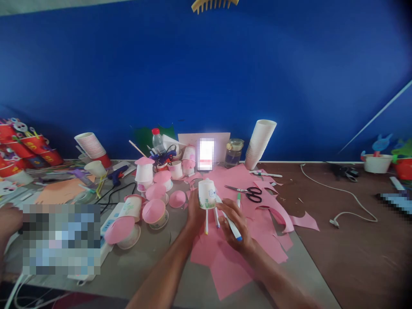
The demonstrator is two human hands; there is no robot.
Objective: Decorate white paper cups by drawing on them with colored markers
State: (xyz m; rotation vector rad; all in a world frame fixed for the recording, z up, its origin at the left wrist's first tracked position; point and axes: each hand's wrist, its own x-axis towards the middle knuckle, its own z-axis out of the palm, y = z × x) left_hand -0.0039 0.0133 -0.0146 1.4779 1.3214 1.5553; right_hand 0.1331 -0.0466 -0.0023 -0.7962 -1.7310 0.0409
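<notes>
In my left hand [195, 211] is a white paper cup [206, 194], upside down, with green plants and a blue figure drawn on its side. The fingers wrap its left side and back, partly hidden. My right hand [237, 223] grips a white marker [233, 227] with a blue end, its tip side against or very near the cup's right side; the exact contact is hard to see. Below the cup lie a yellow-ended marker [206, 221] and a purple-ended marker [216, 218]. A green-ended marker [238, 198] rests just beyond my right hand.
Pink paper sheets [231, 274] spread under my hands, with black-handled scissors [254, 194] on them. Pink-topped paper cups [154, 211] stand left, beside a power strip [111, 223]. Behind are a phone [206, 153], a jar [234, 153] and stacked cups [261, 143]. Another person's hand [9, 221] is far left.
</notes>
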